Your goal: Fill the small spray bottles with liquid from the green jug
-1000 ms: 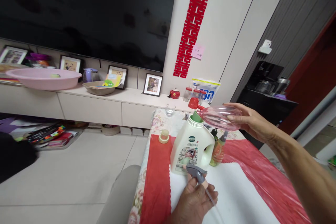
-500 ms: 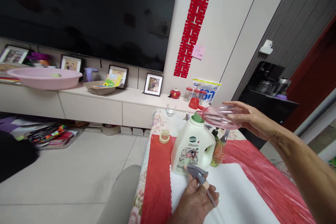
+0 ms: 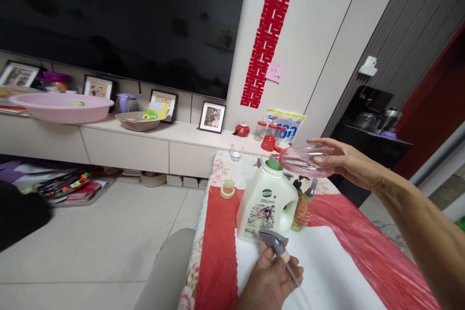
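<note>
My right hand (image 3: 339, 162) is closed around a clear pink spray bottle (image 3: 304, 160), tipped on its side with its neck at the mouth of a pale green detergent jug (image 3: 267, 203). A green spout (image 3: 273, 162) shows in the jug's opening. The jug stands upright and uncapped on the table. In front of it, my left hand (image 3: 272, 273) pinches a grey trigger spray head (image 3: 273, 240), whose thin clear tube hangs down to the right. To the left of the jug sits a pale cap (image 3: 227, 189).
Behind the jug's handle stand an orange-green pump bottle (image 3: 303, 210) and a glass cup (image 3: 236, 151) farther back. A white cloth (image 3: 327, 261) lies over the red tablecloth (image 3: 220, 247). A low cabinet (image 3: 203, 152) holds red-lidded jars, frames and a pink basin (image 3: 63, 108).
Almost nothing differs. My right hand and the tilted pink bottle have shifted very slightly; my left hand keeps the spray head in the same spot.
</note>
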A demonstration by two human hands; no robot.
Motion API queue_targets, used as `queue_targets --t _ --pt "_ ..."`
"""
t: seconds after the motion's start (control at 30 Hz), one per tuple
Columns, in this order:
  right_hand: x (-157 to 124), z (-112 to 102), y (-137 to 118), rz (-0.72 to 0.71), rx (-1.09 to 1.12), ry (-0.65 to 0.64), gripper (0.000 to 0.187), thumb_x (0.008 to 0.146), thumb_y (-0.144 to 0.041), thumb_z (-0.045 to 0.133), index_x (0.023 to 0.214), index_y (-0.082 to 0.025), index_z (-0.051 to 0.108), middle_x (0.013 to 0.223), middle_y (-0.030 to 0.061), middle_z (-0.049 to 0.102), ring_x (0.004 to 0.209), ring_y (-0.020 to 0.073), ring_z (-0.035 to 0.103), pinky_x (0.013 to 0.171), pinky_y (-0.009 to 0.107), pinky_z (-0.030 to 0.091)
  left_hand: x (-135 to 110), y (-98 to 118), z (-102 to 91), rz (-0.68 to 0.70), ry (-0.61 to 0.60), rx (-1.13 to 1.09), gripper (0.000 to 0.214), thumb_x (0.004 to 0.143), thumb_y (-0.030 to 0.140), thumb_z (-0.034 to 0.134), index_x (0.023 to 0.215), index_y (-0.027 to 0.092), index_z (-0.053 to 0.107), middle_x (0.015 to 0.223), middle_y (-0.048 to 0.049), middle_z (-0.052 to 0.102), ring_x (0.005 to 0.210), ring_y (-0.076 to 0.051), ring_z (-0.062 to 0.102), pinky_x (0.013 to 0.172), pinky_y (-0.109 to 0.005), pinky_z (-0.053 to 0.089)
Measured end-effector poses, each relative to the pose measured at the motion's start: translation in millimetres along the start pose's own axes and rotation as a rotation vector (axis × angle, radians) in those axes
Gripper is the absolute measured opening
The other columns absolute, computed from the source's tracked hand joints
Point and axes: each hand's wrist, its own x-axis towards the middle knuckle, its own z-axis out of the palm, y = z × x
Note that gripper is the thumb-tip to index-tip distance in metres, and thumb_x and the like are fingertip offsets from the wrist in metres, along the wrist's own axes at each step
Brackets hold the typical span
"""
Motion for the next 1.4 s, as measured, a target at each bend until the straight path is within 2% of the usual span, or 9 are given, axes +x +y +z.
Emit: queue_targets --t 0.17,0.57,0.97,1.4 --pt "1.4 -1.2 -3.6 -0.001 -0.025 -0.013 0.082 0.063 -0.040 0.088 0.136 -0.024 0.055 0.128 0.0100 0.061 0.109 0.0251 0.063 0.077 0.027 0.057 -0.1 0.0 0.3 -0.009 0.006 -0.003 0.048 0.069 0.034 0.090 0.111 0.023 0.068 0.091 -0.0049 0.072 0.092 -0.022 0.070 0.100 -0.042 0.040" --pt "3.7 -2.2 -9.6 -0.061 -0.121 -0.023 0.085 0.063 -0.045 0.086 0.139 -0.023 0.054 0.127 0.0137 0.061 0.111 0.0335 0.062 0.087 0.043 0.058 -0.6 -0.2 2.2 -0.011 0.010 0.003 0.049 0.068 0.034 0.091 0.110 0.023 0.068 0.090 -0.0039 0.072 0.092 -0.021 0.070 0.101 -0.042 0.039" --pt "5.6 -2.7 -14.5 -0.045 -0.176 -0.037 0.088 0.064 -0.046 0.087 0.141 -0.025 0.051 0.132 0.0117 0.058 0.108 0.0289 0.062 0.069 0.031 0.055 -0.3 0.2 2.3 -0.021 0.002 0.009 0.049 0.068 0.034 0.092 0.108 0.023 0.068 0.087 -0.0034 0.071 0.091 -0.021 0.070 0.100 -0.041 0.041" --pt "6.1 -1.5 -22.3 -0.063 -0.234 -0.021 0.087 0.061 -0.048 0.088 0.138 -0.027 0.054 0.134 0.0105 0.056 0.113 0.0316 0.060 0.076 0.037 0.056 0.7 -2.6 -1.1 -0.027 0.016 0.027 0.046 0.071 0.034 0.089 0.110 0.024 0.067 0.088 -0.0024 0.070 0.090 -0.020 0.070 0.101 -0.042 0.040"
